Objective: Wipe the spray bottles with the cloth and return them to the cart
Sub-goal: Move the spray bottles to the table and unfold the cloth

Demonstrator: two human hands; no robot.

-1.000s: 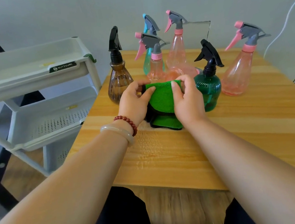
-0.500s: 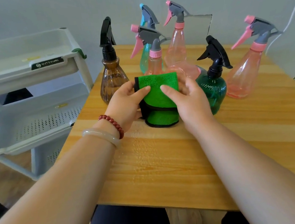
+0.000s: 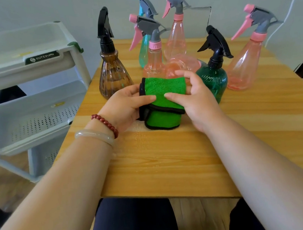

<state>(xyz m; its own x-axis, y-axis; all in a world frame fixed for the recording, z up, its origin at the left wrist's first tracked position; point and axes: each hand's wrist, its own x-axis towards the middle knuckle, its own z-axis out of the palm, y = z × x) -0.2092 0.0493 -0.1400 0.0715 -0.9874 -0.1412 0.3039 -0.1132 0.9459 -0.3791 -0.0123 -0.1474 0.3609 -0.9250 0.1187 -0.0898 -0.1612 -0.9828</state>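
Observation:
A green cloth (image 3: 164, 88) with black edging is folded over on the wooden table (image 3: 171, 160). My left hand (image 3: 125, 106) pinches its left side, thumb on top. My right hand (image 3: 196, 98) pinches its right side, thumb across the front. Behind the cloth stand several spray bottles: a brown one (image 3: 112, 75), a dark green one (image 3: 214, 80), a teal one (image 3: 144, 52) and three pink ones (image 3: 154, 61) (image 3: 176, 37) (image 3: 243, 65). One more pink bottle (image 3: 184, 63) lies on its side behind my right hand.
A grey plastic cart (image 3: 27, 76) with perforated shelves stands left of the table. A small mirror (image 3: 197, 21) leans on the wall behind the bottles. A white cable (image 3: 293, 1) runs down the wall at the right. Water drops speckle the table near the cloth.
Both thumbs have slid down the front of the cloth toward its middle while the hands keep hold of it. The view has shifted slightly.

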